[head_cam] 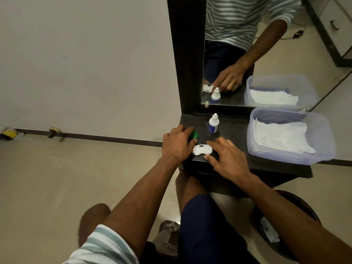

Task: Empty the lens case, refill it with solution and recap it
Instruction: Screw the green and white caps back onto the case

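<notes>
A white two-well lens case (202,149) lies uncapped near the front edge of the dark table (236,134). Its left well shows a dark spot. My left hand (178,144) rests just left of the case, its fingers over a green cap (194,135). Right of the case, my right hand (226,157) lies flat with spread fingers, the thumb at the table's front edge; it holds nothing. The small white solution bottle (213,124), capped and blue-labelled, stands upright behind the case.
A clear plastic tub (323,149) lined with white tissue fills the table's right side. A dark-framed mirror (247,54) rises behind the table. A round bin (282,225) with white waste sits on the floor at lower right.
</notes>
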